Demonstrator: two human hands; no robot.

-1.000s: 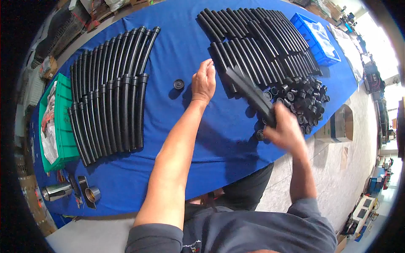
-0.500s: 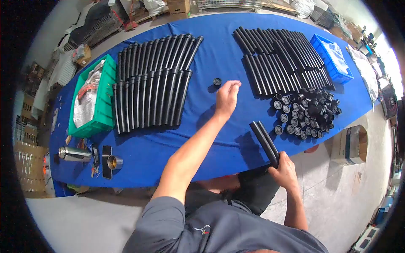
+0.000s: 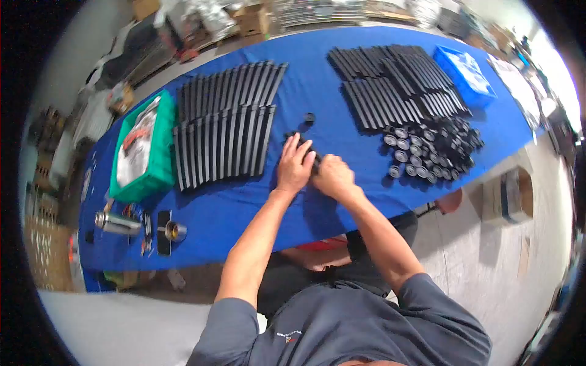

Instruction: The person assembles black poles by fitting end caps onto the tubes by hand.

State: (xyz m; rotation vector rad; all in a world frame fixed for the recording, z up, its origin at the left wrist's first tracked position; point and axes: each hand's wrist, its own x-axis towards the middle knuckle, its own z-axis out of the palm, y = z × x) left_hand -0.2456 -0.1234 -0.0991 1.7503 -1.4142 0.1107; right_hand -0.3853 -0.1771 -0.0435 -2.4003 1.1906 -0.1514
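Observation:
In the head view, black tubes [image 3: 309,148] lie at a slant between my two hands near the middle of the blue table; blur and my fingers hide how many. My left hand [image 3: 295,166] is closed over their upper part, fingers laid across them. Lower down, my right hand [image 3: 334,177] is wrapped round their near end. Just beyond the tubes sits one loose black cap [image 3: 309,118]. To the left of my hands are two rows of capped black tubes [image 3: 226,143].
Bare black tubes [image 3: 381,100] and a heap of black caps [image 3: 430,149] lie on the right. A blue crate [image 3: 467,79] stands behind them. On the left are a green crate [image 3: 162,152], a steel flask [image 3: 117,223], a phone [image 3: 164,233] and a cup [image 3: 176,231].
My right hand has brought the tubes from the table's near right edge to the middle. My left hand has come down and back from beside the loose cap onto the tubes.

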